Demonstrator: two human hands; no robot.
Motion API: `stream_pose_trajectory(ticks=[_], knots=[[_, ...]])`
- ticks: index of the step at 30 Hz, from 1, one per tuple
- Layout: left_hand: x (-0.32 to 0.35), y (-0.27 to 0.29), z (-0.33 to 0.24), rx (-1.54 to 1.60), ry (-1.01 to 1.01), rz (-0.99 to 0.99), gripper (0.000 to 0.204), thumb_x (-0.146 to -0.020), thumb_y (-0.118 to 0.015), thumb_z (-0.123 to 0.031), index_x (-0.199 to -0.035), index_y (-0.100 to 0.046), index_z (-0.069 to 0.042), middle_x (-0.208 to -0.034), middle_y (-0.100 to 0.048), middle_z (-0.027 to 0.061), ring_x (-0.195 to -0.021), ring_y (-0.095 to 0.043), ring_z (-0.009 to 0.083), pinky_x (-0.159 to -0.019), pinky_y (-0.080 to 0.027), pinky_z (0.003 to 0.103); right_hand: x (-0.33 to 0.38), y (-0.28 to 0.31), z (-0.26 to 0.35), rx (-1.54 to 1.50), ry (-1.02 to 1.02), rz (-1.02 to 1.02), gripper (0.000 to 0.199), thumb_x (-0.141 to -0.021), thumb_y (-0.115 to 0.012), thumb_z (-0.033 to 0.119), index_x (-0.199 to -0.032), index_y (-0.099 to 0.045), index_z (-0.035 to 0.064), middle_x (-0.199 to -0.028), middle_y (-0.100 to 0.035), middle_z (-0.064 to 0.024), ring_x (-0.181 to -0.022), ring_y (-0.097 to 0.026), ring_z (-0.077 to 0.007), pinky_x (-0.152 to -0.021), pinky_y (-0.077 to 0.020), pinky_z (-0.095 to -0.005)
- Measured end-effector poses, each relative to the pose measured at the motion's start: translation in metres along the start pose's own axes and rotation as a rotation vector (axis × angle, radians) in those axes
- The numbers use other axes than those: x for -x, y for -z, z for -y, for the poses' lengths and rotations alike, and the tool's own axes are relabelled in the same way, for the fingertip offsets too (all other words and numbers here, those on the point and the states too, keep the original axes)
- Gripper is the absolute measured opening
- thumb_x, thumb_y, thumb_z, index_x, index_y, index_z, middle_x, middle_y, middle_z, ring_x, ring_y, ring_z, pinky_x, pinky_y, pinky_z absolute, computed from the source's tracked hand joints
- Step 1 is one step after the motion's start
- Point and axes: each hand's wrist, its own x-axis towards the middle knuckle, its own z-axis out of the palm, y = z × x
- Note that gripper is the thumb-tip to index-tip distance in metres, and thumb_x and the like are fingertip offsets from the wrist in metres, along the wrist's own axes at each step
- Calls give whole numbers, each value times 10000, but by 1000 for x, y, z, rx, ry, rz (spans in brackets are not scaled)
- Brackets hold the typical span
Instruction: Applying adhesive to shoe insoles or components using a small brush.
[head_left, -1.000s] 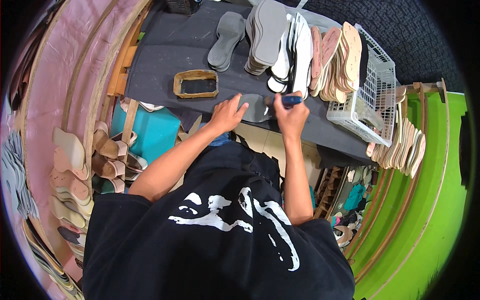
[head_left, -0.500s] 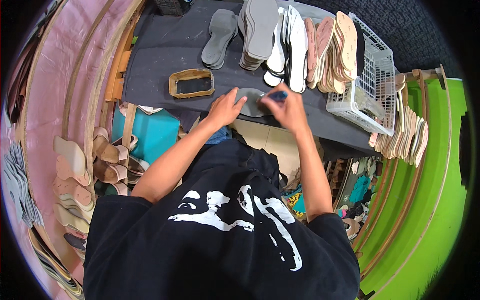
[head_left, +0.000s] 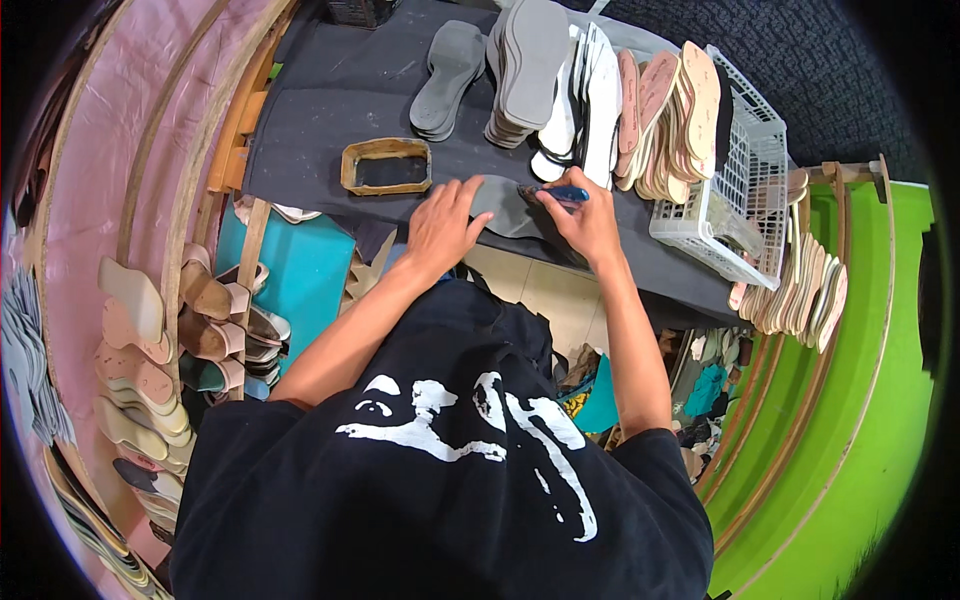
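A grey shoe sole lies flat at the near edge of the dark-covered table. My left hand rests over its left end, fingers stretched out and thumb apart. My right hand is closed around a brush with a blue handle. Its dark tip reaches the right part of the sole, though contact is hard to make out. To the left stands a small tan, open-topped container with a dark inside.
Behind my hands are grey soles, a taller grey stack, white-and-black pieces and beige insoles. A white plastic basket stands at the right. Racks with more insoles flank both sides.
My right hand has drawn slightly toward me and turned, so the brush's handle and tip now show clearly. My left hand stays at the sole's left end. The whole view has shifted a little.
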Motion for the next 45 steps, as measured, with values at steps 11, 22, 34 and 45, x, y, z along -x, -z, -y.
stream_pose_trajectory(ticks=[11,22,34,45], knots=[[14,-27,71,-201,-506,-269,414,-999,-674,-229,-1400,-679,-128,-1569,-567,9,-1442,-505,243,-1134,-380,458,-9,-17,39,-46,24,296,236,-894,-840,128,-974,-652,9,-810,-703,-149,-599,-656,-228,-590,-520,-353],[13,-45,76,-180,-461,-435,387,-933,-671,-246,-1313,-722,-197,-1500,-635,-56,-1415,-543,158,-1109,-352,425,-25,1,39,-16,-55,438,209,-866,-836,77,-954,-671,-17,-877,-724,-148,-733,-696,-320,-686,-542,-383],[11,-50,75,-201,-458,-466,379,-894,-690,-261,-1267,-733,-211,-1491,-640,-74,-1408,-545,136,-1083,-353,413,-24,-13,29,16,25,223,236,-877,-833,105,-973,-643,3,-845,-712,-173,-674,-681,-337,-607,-528,-404],[9,-49,79,-189,-467,-468,404,-882,-701,-255,-1283,-724,-212,-1482,-650,-74,-1394,-559,143,-1081,-352,413,-19,-32,41,-134,96,390,272,-884,-861,180,-991,-666,24,-751,-719,-133,-582,-656,-225,-569,-499,-343]])
